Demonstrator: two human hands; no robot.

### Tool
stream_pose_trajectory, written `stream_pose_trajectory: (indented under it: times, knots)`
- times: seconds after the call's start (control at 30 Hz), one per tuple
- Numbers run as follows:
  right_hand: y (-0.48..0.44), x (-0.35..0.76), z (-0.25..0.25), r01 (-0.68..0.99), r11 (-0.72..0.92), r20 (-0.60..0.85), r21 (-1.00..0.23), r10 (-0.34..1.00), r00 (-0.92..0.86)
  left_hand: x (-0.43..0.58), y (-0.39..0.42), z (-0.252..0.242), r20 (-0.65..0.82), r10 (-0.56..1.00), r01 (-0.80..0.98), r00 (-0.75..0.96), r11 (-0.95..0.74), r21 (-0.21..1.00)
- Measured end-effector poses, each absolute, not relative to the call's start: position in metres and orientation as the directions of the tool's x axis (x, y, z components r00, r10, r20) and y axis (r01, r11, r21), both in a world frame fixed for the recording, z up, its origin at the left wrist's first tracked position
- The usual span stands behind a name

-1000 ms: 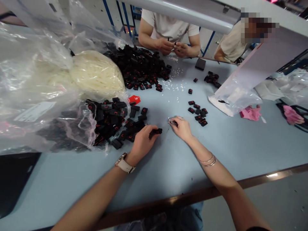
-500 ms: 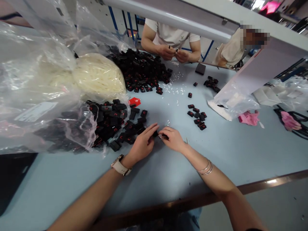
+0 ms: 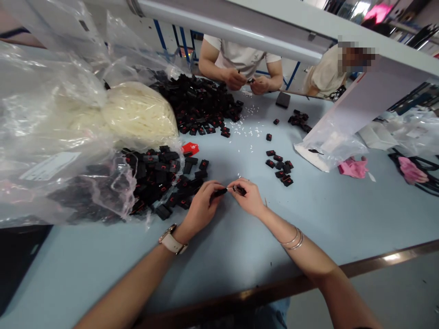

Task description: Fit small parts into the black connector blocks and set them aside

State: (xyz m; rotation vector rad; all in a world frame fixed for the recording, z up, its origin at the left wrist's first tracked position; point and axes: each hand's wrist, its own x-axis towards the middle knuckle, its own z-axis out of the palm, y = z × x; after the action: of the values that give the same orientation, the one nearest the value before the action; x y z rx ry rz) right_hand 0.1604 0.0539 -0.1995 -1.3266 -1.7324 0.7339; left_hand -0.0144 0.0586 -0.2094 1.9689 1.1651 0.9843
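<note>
Head view showed the left hand (image 3: 202,203) pinching a black piece (image 3: 218,192) over the worktop (image 3: 219,260), while the right hand (image 3: 250,198) gripped a slim dark tool (image 3: 239,190) at its end; contact was unclear. The work looked far from finished: a small cluster (image 3: 280,168) lay apart, perhaps done, whereas the big heap (image 3: 163,168) beside the left hand seemingly awaited handling.

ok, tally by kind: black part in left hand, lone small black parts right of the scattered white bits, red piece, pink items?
Black part in left hand: 1
Lone small black parts: 2
Red piece: 1
Pink items: 2
Total: 6
</note>
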Motion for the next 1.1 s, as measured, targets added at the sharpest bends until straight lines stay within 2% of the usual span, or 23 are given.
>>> stream_pose_trajectory:
  times: [0.1, 0.33, 0.87, 1.1]
  knots:
    - [0.0542, 0.1603, -0.1986, 0.465, 0.276, 0.258, -0.841, 0.961, -0.103, -0.0149, 0.0601, -0.2074, 0.289, 0.909, 0.433, 0.3, -0.4, 0.808]
    - [0.0523, 0.1598, -0.2017, 0.439, 0.315, 0.281, -0.842, 0.949, -0.142, -0.0149, 0.0598, -0.2108, 0.197, 0.948, 0.42, 0.248, -0.289, 0.86]
    - [0.0512, 0.1627, -0.2044, 0.529, 0.439, 0.317, -0.727, 0.897, -0.308, -0.0141, 0.0604, -0.2107, 0.236, 0.939, 0.431, 0.248, -0.326, 0.841]
    - [0.0501, 0.161, -0.2057, 0.545, 0.446, 0.316, -0.71, 0.894, -0.319, -0.0142, 0.0607, -0.2107, 0.234, 0.94, 0.444, 0.25, -0.326, 0.835]
